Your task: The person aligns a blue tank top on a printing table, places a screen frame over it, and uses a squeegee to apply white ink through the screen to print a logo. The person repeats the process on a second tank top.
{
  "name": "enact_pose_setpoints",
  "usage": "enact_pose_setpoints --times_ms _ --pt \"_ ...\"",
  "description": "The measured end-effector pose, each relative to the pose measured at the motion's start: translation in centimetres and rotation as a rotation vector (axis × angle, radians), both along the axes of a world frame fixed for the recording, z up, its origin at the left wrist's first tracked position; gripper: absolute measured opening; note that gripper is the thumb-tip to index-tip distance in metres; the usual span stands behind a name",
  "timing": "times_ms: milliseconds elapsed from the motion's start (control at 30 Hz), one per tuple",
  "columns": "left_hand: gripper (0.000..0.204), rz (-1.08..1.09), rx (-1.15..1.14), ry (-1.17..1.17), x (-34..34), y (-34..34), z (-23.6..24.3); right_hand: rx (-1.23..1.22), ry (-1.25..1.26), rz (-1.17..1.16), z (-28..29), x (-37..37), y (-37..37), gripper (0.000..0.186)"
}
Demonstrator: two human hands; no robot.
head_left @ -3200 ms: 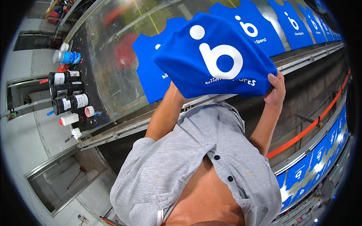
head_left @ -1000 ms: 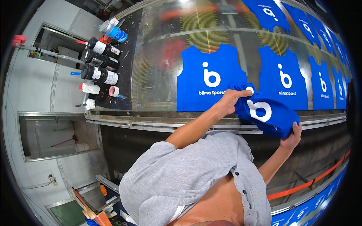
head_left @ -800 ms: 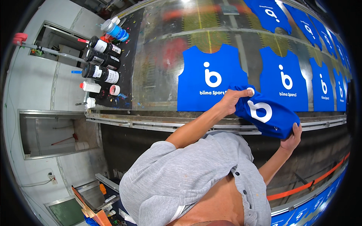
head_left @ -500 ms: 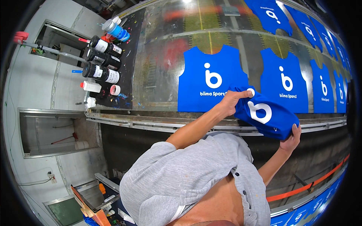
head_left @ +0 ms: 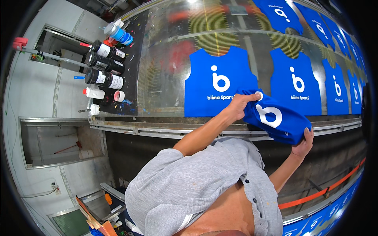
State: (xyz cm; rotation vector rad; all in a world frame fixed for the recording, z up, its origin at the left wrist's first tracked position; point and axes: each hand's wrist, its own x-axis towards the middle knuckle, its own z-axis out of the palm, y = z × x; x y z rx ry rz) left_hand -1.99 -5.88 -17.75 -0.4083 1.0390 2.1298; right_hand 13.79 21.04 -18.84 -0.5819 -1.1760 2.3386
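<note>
Underside of the held blue cloth [head_left: 292, 122] out of sight

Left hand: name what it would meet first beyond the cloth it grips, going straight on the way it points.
Past the held blue cloth, the left hand would probably meet the printed blue piece lying to its right on the table; depth is unclear, so it might pass over it.

Lt-gray heathered shirt [head_left: 169, 188], short L slv [head_left: 167, 157]. Two dk round btns [head_left: 247, 181] on front; open neck [head_left: 226, 210] L of btns, orange specks [head_left: 267, 203] R.
</note>
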Motion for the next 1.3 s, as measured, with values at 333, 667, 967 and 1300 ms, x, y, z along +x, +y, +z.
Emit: enact_pose_setpoints --times_ms 333,667,967,1300 --pt "0.030 0.015 0.109 -0.019 -0.3 -0.2 -0.7 0.012 0.007 0.023 0.1 -0.1 0.0 0.044" --pt "0.026 0.027 0.172 -0.045 -0.3 -0.2 -0.7 -0.009 -0.019 -0.026 -0.1 -0.1 0.2 0.046" --pt "0.036 -0.020 0.073 0.037 -0.2 -0.6 -0.4 -0.009 0.005 0.010 -0.4 -0.4 0.2 0.045" --pt "0.050 -0.006 0.372 0.051 -0.1 -0.7 1.9 -0.010 0.053 0.100 1.6 -0.7 -0.6 0.037"
